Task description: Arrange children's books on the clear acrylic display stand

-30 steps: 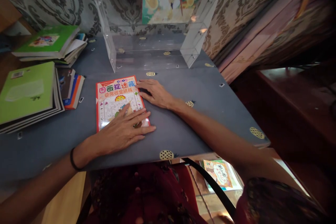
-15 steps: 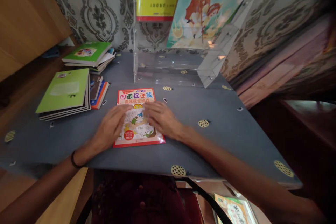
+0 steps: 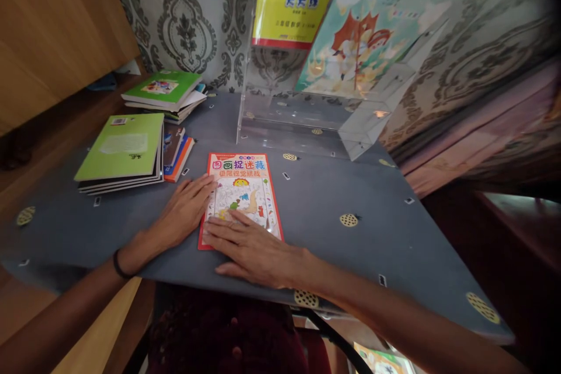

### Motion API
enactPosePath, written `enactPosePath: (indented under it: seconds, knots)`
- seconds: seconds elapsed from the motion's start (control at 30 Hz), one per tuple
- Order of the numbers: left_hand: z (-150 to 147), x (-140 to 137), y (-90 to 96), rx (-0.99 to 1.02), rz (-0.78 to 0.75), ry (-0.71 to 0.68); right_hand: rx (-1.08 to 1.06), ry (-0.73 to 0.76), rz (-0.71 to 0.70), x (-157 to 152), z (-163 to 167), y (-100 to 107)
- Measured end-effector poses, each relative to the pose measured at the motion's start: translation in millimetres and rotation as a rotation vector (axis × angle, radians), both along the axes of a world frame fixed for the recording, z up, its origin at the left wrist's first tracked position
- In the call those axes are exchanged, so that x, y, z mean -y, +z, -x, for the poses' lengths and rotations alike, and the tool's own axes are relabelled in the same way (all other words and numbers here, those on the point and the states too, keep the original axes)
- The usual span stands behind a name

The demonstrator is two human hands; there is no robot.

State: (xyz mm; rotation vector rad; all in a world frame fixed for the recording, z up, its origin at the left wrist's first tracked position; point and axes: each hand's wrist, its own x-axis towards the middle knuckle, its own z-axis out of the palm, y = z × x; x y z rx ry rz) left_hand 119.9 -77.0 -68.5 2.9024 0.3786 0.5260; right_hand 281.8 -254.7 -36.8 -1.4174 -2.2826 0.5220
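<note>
A red-bordered picture book (image 3: 248, 193) with Chinese lettering and cartoon animals on its cover lies flat and closed on the table. My left hand (image 3: 186, 210) rests along the book's left edge, fingers stretched out over its margin. Across the lower part of the cover lies my right hand (image 3: 254, 248), palm down, with its fingers extended and pointing left. It hides the bottom of the cover. Neither hand is wrapped round anything.
A clear acrylic stand (image 3: 298, 120) behind the book holds a yellow workbook (image 3: 298, 6) and a teal storybook (image 3: 355, 41). At the left are stacks topped by a light-green book (image 3: 123, 146) and a green book (image 3: 162, 89). A patterned blue-grey cloth (image 3: 381, 198) covers the table.
My right hand has slid from the upper right of the cover down to its lower left, uncovering the middle. My left hand stays by the left edge. The whole view has shifted slightly.
</note>
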Motion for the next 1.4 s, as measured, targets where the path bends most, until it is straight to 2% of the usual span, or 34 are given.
enactPosePath:
  seconds: [0.2,0.47,0.6,0.7,0.77,0.83,1.03,1.13,1.2,1.3,1.4]
  knots:
    - [0,1,-0.5,-0.009,-0.002,0.010,0.100,-0.135,0.016,-15,-28,-6]
    - [-1,-2,0.1,0.000,0.010,0.027,0.215,-0.484,-0.058,-58,-74,-19]
    - [-4,-8,-3.6,0.009,0.022,0.086,0.250,-0.686,-0.084,-56,-83,-24]
    - [-11,-11,-3.8,0.027,0.080,0.091,0.243,-0.758,-0.083,-48,-82,-27]
    - [-18,-12,-0.6,0.082,0.199,0.091,0.222,-0.765,-0.062,-45,-79,-27]
    - [-25,-12,5.1,0.166,0.407,0.118,0.197,-0.759,-0.040,-43,-78,-27]
    - [-43,-8,23.8,0.432,1.345,0.344,0.104,-0.742,-0.077,-38,-82,-32]
    - [-53,0,33.1,0.410,1.684,0.277,0.008,-0.741,-0.113,-33,-87,-38]
    - [-59,5,41.8,0.425,1.794,0.226,-0.097,-0.778,-0.110,-32,-91,-41]
    - [-63,6,57.4,0.509,1.850,0.213,-0.320,-0.850,-0.143,-35,-95,-40]
    - [-64,1,73.2,0.588,1.850,0.221,-0.693,-0.807,-0.178,-45,-98,-23]
